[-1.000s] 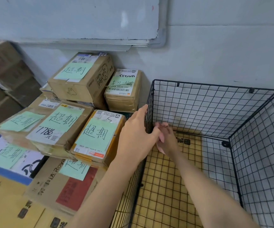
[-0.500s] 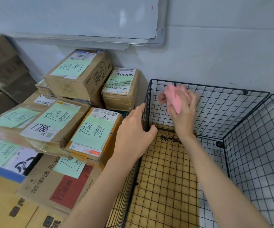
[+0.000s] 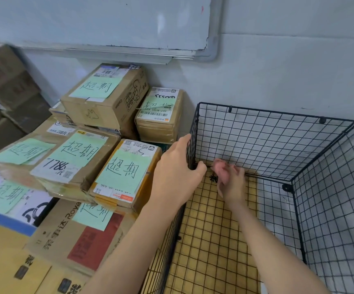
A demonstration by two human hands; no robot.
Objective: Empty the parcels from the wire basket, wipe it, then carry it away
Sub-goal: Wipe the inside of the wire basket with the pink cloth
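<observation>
**Cloth low in the basket**

The wire basket (image 3: 278, 113) stands by the wall, just right of stacked parcels (image 3: 99, 98). The left hand (image 3: 176, 172) grips its far-left corner. Inside, the right hand (image 3: 233, 184) clutches a pink cloth (image 3: 220, 169).

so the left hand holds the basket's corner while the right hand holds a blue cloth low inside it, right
Not blue: the head view shows the cloth is pink. The rest stands: left hand on a corner of the wire basket, right hand low inside it.
</observation>
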